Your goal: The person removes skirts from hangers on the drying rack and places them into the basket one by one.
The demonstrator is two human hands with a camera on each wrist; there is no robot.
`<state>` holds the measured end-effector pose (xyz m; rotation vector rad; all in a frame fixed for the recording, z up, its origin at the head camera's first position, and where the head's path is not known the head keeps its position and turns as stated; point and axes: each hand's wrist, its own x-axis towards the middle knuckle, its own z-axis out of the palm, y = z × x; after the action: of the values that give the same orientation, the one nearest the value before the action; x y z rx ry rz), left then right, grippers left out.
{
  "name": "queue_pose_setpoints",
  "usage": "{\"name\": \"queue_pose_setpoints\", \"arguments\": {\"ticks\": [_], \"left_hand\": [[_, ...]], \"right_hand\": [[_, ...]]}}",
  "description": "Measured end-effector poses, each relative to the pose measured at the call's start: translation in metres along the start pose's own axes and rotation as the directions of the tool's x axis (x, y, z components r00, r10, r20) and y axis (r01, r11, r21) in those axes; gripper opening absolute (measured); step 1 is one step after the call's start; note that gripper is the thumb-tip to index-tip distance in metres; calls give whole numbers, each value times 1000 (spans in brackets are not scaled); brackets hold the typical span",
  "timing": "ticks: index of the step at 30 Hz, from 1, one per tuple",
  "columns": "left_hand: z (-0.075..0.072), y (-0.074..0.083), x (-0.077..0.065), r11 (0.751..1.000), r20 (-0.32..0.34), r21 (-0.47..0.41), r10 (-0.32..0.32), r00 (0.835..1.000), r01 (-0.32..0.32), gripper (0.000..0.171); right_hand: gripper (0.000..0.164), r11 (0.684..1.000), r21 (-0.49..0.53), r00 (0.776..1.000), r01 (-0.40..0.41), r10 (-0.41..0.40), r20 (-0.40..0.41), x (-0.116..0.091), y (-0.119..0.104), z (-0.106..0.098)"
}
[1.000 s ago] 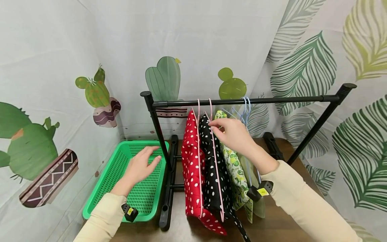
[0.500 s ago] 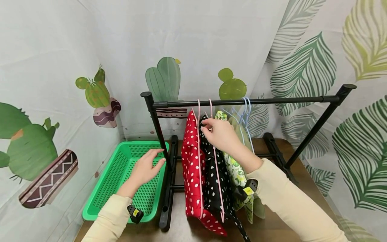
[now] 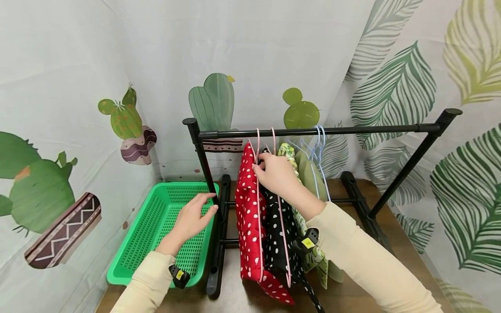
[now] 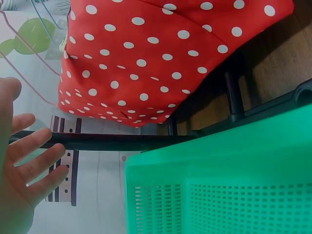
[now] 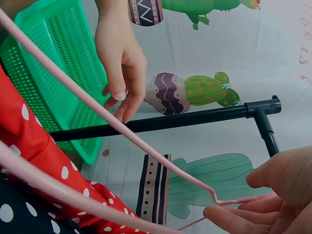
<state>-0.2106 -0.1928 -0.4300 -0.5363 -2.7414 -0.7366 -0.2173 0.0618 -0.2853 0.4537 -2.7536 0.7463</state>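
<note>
My right hand [image 3: 278, 174] is at the neck of the pink hanger [image 5: 161, 158] that bears a red garment [image 3: 246, 221] with white dots. In the right wrist view, its thumb and fingertips stand apart with the hanger wire between them. Just right of it hangs a black dotted garment [image 3: 275, 248] on a second pink hanger [image 3: 283, 234], partly covered by my right hand and wrist. Over the green basket's right side, my left hand [image 3: 192, 221] holds nothing, its fingers extended near the rack's left post [image 3: 204, 165].
The black rack's bar [image 3: 364, 129] spans above a brown table [image 3: 184, 300]. A lemon-print garment [image 3: 287, 151] and a pale green one [image 3: 309, 169] hang further right, by blue hangers [image 3: 322, 152]. The green basket [image 3: 134, 228] stands left; printed curtains enclose the back and sides.
My right hand has moved left, from the black garment's hanger to the red garment's hanger. My left hand has shifted slightly right toward the rack post.
</note>
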Motion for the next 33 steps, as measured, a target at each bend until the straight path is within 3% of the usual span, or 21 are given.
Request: {"name": "queue_pose_setpoints", "arguments": {"ticks": [12,19,33], "left_hand": [[7,1,-3,1000,-4,-22,-14,1000,14,43],[11,0,-2,1000,-18,-29,-11,1000,11,42],[33,-1,-5,993,-35,-112,-50,998,46,40]], "right_hand": [[23,994,-57,993,-96,99,61,12,-6,9],[23,986,-17,982,-168,168,89,18,-3,16],[29,981,-61,982,-185,188,33,27,-2,24]]}}
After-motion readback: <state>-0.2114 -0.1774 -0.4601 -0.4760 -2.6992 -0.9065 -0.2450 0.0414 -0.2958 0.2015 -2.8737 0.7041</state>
